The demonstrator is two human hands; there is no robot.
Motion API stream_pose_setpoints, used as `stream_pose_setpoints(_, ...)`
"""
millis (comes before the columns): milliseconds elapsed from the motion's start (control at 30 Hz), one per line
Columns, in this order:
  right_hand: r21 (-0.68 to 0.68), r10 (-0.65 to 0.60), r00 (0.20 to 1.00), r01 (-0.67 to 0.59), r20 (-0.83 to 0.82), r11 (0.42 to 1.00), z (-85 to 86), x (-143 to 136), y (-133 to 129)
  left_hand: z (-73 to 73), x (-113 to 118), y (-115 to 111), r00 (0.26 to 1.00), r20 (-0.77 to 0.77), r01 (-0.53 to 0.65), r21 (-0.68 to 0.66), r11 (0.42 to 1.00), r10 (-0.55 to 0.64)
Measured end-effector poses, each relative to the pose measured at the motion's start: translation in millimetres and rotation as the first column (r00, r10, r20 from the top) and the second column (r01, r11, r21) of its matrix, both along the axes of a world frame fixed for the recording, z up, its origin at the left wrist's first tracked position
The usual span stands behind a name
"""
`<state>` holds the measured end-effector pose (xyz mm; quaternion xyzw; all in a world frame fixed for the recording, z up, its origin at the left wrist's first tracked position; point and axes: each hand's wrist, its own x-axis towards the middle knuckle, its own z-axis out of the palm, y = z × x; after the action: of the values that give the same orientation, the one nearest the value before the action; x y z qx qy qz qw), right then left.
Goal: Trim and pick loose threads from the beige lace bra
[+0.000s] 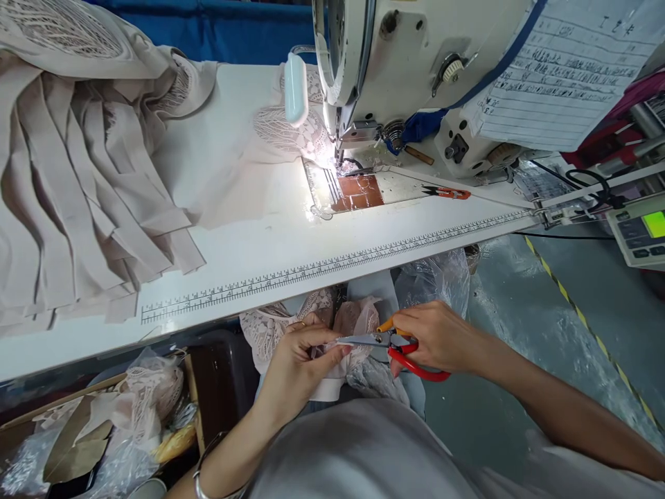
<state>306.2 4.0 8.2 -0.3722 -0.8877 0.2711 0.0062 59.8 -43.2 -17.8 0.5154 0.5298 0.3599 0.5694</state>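
Over my lap, my left hand (pixel 298 360) pinches the edge of a beige lace garment (pixel 358 320) between thumb and forefinger. My right hand (pixel 433 336) grips a pair of scissors (pixel 402 346) with red and orange handles. Their blades point left, and the tips reach the fabric edge right at my left fingertips. Part of the lace hangs down behind my left hand, below the table edge. Whether the blades have fabric between them cannot be made out.
A sewing machine (pixel 415 62) with its lamp lit stands on the white table (pixel 249 229), lace beside its needle. Orange thread snips (pixel 447 193) lie to its right. Beige pieces (pixel 67 187) are heaped at left. Below is a box (pixel 192 395) of scraps. A printed ruler (pixel 332 265) follows the front edge.
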Motion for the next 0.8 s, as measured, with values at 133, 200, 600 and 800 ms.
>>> stream_pose_setpoints(133,-0.035,-0.027,0.999,0.028,0.032,0.999,2.9,-1.3,2.2,-1.9,-1.0,0.9,0.999,0.045,0.013,-0.019,1.000,-0.012)
stream_pose_setpoints(200,-0.039,-0.023,1.000,0.023,-0.009,0.999,2.1,-0.8,2.5,-2.1,-1.2,0.7,0.998,0.059,0.022,-0.047,0.999,-0.019)
stream_pose_setpoints(600,-0.108,0.003,0.999,0.002,0.040,0.994,-2.4,2.2,0.1,-7.0,-2.1,-1.8,0.998,0.063,0.027,-0.072,0.997,-0.023)
stream_pose_setpoints(800,-0.071,-0.018,1.000,0.018,0.005,0.997,0.3,1.7,-1.6,-5.1,-3.1,-1.9,0.998,0.057,0.043,-0.062,0.997,-0.040)
